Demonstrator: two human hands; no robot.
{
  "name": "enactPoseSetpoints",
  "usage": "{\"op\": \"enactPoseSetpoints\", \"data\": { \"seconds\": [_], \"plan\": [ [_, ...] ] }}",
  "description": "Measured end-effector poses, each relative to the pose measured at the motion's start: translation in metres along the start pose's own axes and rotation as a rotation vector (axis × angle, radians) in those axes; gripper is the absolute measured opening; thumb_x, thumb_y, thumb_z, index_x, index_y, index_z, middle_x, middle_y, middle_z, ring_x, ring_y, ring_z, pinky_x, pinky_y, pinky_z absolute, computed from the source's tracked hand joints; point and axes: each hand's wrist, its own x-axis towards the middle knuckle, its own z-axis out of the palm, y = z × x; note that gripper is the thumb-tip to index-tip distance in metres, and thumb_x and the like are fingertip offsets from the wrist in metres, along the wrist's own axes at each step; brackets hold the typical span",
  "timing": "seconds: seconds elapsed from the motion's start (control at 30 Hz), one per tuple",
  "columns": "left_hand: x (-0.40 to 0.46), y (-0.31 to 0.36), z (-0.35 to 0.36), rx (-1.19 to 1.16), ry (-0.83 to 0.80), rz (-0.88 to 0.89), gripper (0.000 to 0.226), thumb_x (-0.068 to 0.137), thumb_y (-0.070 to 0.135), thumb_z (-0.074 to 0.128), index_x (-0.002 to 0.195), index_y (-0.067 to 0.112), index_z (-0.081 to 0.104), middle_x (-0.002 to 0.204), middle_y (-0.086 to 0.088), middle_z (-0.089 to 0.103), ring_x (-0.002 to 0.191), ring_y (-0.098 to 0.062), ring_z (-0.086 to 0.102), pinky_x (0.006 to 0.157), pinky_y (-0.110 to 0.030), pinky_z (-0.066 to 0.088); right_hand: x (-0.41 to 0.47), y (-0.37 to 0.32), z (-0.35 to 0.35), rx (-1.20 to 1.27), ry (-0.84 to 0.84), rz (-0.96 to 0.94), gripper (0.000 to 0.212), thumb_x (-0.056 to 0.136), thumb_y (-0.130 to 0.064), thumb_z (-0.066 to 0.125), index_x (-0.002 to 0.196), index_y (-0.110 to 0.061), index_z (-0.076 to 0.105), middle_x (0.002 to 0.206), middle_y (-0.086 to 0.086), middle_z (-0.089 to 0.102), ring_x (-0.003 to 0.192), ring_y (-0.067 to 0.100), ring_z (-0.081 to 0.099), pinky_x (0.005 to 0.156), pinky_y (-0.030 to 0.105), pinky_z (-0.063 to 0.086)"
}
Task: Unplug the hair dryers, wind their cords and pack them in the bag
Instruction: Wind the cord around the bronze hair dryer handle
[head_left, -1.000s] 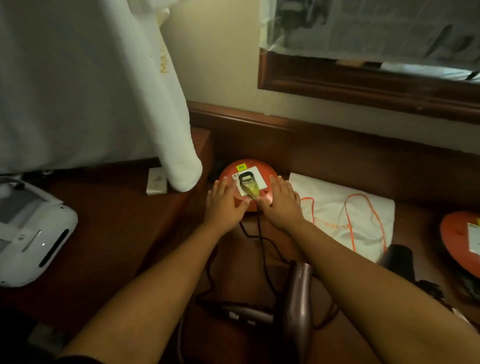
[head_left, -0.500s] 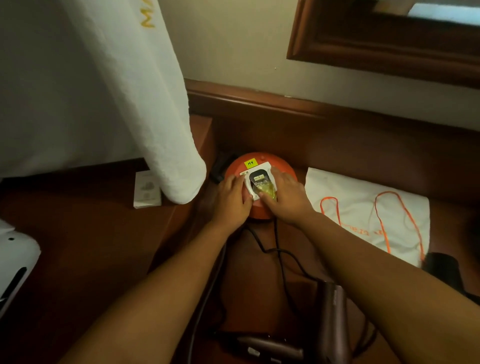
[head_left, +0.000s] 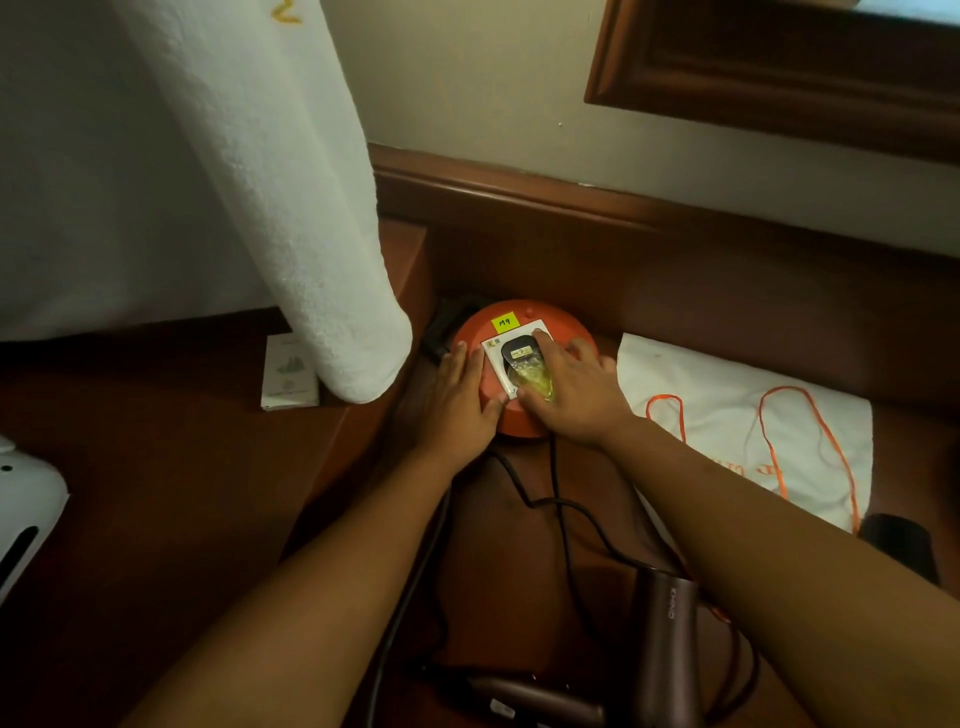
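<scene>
Wooden floor (head_left: 171, 519), dark: bears all items listed. White towel (head_left: 291, 208), hung at left, end just beside the socket unit. White bag (head_left: 727, 415) with orange cords: laid flat right of the unit, apart from the dryers, nothing packed in it. Hair dryer (head_left: 665, 649), mauve: lain at lower right, its black cord (head_left: 561, 504) run up to the unit. Second dryer handle (head_left: 540, 701): seen at the bottom edge. Orange socket unit (head_left: 519, 415), round, by the wall: plug (head_left: 524, 358) seated in its white face, so unplugging is judged not yet done. Left hand (head_left: 462, 400): laid flat on the unit's left side, fingers straight, bracing. Right hand (head_left: 571, 395): compared with half a second ago, shifted further over the plug, fingers now curled round it. A pull is judged to be imminent.
</scene>
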Motion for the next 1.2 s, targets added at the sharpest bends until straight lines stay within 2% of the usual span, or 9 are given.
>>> {"op": "enactPoseSetpoints", "data": {
  "seconds": [0.37,0.5,0.63,0.8,1.0,1.2],
  "plan": [
    [0.000,0.000,-0.002,-0.001,-0.007,0.004,0.072,0.098,0.045,0.044,0.153,0.021,0.006,0.162,-0.005,0.000,0.148,-0.026,0.000,0.118,-0.039,0.008,0.011,-0.006,-0.004,0.002,-0.037,0.025,0.081,0.087,-0.059,0.048,0.151,-0.023,0.013,0.153,0.004,0.031,0.140,0.029,0.023,0.106,0.050,0.026],
    [0.000,0.001,-0.007,0.008,-0.026,0.010,0.072,0.098,0.047,0.042,0.153,0.020,0.007,0.162,-0.006,0.002,0.148,-0.027,0.002,0.118,-0.040,0.010,0.009,-0.011,-0.005,0.037,-0.027,0.054,0.081,0.085,-0.060,0.051,0.149,-0.022,0.018,0.152,0.003,0.032,0.138,0.029,0.025,0.106,0.051,0.026],
    [-0.004,0.004,-0.012,-0.003,-0.040,0.010,0.074,0.097,0.047,0.044,0.153,0.018,0.006,0.162,-0.005,0.002,0.148,-0.027,0.002,0.118,-0.041,0.009,0.007,-0.027,-0.002,0.024,0.062,0.095,0.076,0.086,-0.055,0.054,0.146,-0.017,0.027,0.145,0.009,0.038,0.131,0.029,0.034,0.103,0.046,0.034],
    [-0.010,-0.001,-0.011,-0.051,-0.041,0.014,0.073,0.095,0.044,0.050,0.153,0.019,0.013,0.162,-0.005,0.007,0.148,-0.026,0.008,0.118,-0.041,0.015,0.014,-0.039,-0.003,0.031,0.042,0.166,0.077,0.088,-0.048,0.057,0.147,-0.012,0.024,0.143,0.013,0.042,0.129,0.031,0.039,0.100,0.044,0.042],
    [-0.006,-0.007,-0.012,-0.049,-0.037,0.039,0.069,0.095,0.045,0.051,0.152,0.021,0.020,0.161,-0.004,0.012,0.147,-0.027,0.013,0.117,-0.042,0.019,0.020,-0.045,-0.003,-0.006,0.039,0.224,0.063,0.090,-0.043,0.057,0.139,-0.008,0.036,0.138,0.014,0.044,0.127,0.030,0.040,0.099,0.041,0.042],
    [-0.001,-0.008,-0.011,-0.055,-0.023,0.033,0.071,0.092,0.046,0.055,0.151,0.022,0.024,0.161,-0.003,0.015,0.146,-0.027,0.017,0.116,-0.042,0.022,0.027,-0.049,-0.005,0.026,0.012,0.287,0.069,0.088,-0.039,0.060,0.142,-0.007,0.033,0.141,0.013,0.042,0.128,0.032,0.039,0.101,0.044,0.043]
  ]
}}
